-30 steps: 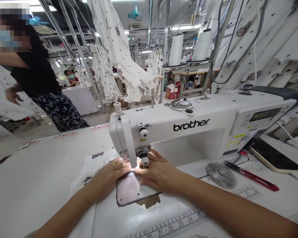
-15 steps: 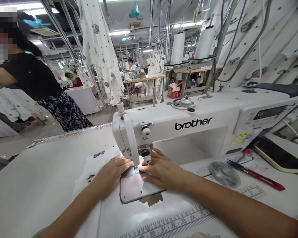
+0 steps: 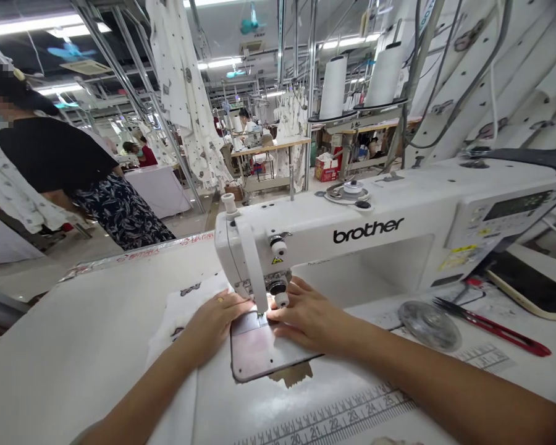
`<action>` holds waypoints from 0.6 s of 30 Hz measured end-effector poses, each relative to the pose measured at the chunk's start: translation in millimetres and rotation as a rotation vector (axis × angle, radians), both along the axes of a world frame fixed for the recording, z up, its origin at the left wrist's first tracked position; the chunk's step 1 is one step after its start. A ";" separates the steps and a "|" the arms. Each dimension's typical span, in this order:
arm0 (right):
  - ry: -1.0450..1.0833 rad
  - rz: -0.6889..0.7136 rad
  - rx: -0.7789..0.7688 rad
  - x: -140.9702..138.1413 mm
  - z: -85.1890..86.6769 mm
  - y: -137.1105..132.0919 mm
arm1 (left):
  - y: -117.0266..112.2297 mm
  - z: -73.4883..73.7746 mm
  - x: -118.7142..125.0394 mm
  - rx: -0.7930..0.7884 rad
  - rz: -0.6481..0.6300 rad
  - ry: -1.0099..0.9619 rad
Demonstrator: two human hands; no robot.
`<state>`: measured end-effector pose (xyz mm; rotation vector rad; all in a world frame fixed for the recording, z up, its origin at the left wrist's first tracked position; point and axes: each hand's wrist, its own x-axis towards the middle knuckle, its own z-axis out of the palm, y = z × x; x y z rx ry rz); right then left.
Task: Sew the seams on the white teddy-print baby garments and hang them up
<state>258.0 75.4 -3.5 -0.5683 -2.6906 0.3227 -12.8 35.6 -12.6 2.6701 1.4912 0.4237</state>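
Note:
A white Brother industrial sewing machine (image 3: 352,247) fills the middle right of the view. Its needle and presser foot (image 3: 261,309) stand between my two hands. My left hand (image 3: 215,318), with a gold ring, lies flat on white printed fabric (image 3: 178,324). My right hand (image 3: 308,316) rests on the far side of the needle, its fingertips close to the presser foot. Below them lies a shiny metal plate (image 3: 254,346) set in the white sewing table (image 3: 97,346). The fabric under the foot is mostly hidden by my fingers.
Right of the machine lie red-handled thread snips (image 3: 491,327), a clear plastic disc (image 3: 430,326) and a phone (image 3: 530,287). Thread cones (image 3: 333,88) stand behind. A co-worker (image 3: 55,161) stands at left, beside hanging printed garments (image 3: 183,93).
The whole scene has shifted right and slightly up in view as my head turned. The co-worker has moved further left. My hands stay by the needle.

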 end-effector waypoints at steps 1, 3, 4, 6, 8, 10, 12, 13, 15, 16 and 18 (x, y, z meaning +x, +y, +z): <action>0.008 -0.003 0.002 -0.5 -0.6 0.4 | 5.9 -0.9 -7.9 -0.013 0.038 -0.002; 0.021 -0.004 0.012 -1.4 -2.0 0.9 | 21.4 -1.1 -30.1 -0.022 0.139 -0.004; 0.030 -0.002 0.024 -1.7 -2.6 1.0 | 30.0 -0.3 -43.8 -0.017 0.197 -0.005; 0.056 0.012 0.060 -1.9 -3.4 0.3 | 45.5 3.1 -73.3 -0.010 0.331 -0.006; 0.090 0.040 0.084 -1.6 -2.9 -1.5 | 55.3 8.7 -99.7 -0.013 0.482 -0.004; 0.123 0.084 0.084 -1.2 -1.5 -4.2 | 55.8 16.7 -115.8 -0.045 0.599 0.007; 0.154 0.133 0.084 -1.6 0.1 -7.7 | 44.8 26.6 -116.3 -0.089 0.654 0.019; 0.170 0.157 0.092 -2.1 0.7 -9.6 | 34.7 31.9 -110.3 -0.105 0.656 0.025; 0.209 0.200 0.120 -4.1 1.7 -13.8 | 6.8 41.3 -87.2 -0.148 0.595 0.005; 0.231 0.221 0.137 -5.3 2.1 -16.1 | -9.7 44.8 -71.6 -0.179 0.534 -0.015; 0.252 0.274 0.171 -7.5 3.4 -20.9 | -42.3 48.6 -37.2 -0.352 0.303 -0.143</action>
